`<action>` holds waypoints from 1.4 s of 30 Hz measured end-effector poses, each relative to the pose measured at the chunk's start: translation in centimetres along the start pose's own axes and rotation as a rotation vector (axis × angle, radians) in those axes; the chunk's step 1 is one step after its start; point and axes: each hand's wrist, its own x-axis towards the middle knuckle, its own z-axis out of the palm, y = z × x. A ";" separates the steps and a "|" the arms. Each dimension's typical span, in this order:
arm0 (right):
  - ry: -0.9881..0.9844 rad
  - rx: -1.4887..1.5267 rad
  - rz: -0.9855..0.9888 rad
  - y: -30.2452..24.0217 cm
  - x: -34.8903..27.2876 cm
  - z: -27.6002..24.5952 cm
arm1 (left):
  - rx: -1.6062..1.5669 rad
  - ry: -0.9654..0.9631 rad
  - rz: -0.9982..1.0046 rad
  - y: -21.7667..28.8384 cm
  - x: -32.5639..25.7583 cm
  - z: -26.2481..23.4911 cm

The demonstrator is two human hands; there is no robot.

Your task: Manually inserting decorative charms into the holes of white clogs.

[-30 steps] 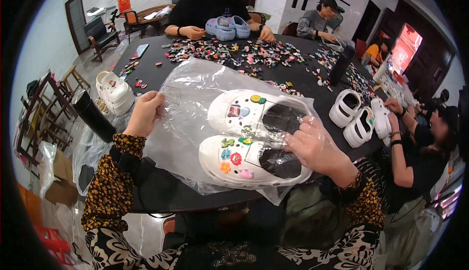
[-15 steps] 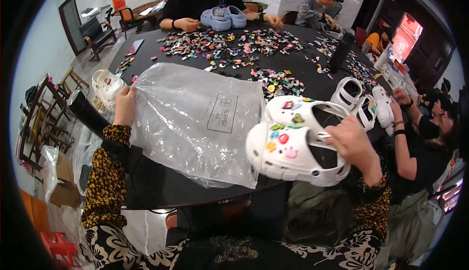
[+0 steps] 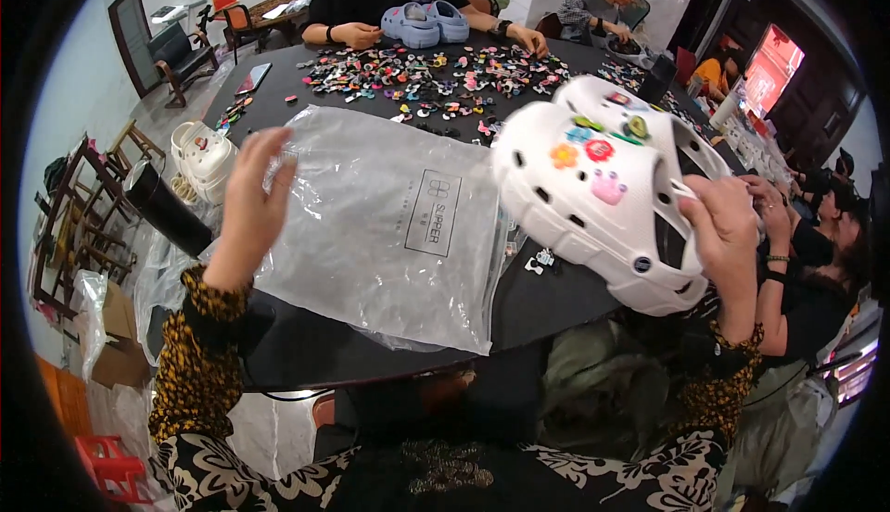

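My right hand [image 3: 728, 239] grips a pair of white clogs [image 3: 579, 202] by their heel end, tilted and raised above the table. Colourful charms, among them a pink crown, a red round one and an orange flower, dot their uppers. A frosted plastic bag [image 3: 362, 234] with a dark printed box lies flat in front of me. Over the bag's upper left edge, my left hand [image 3: 252, 204] is lifted with its fingers stretched and nothing held in them.
Heaps of loose charms [image 3: 371, 75] cover the far side of the dark round table [image 3: 556, 294]. Another white clog [image 3: 204, 162] and a black cylinder [image 3: 165, 206] are at the left. Across from me a person has blue clogs [image 3: 425, 25]; another person's hand [image 3: 768, 211] works close on my right.
My left hand has let go of the bag's corner. The clogs in my right hand have risen and tipped, turning their decorated tops more toward me.
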 end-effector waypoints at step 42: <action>-0.344 0.803 -0.166 -11.4 -3.0 12.8 | -0.165 -0.697 -0.038 10.8 -5.3 -1.5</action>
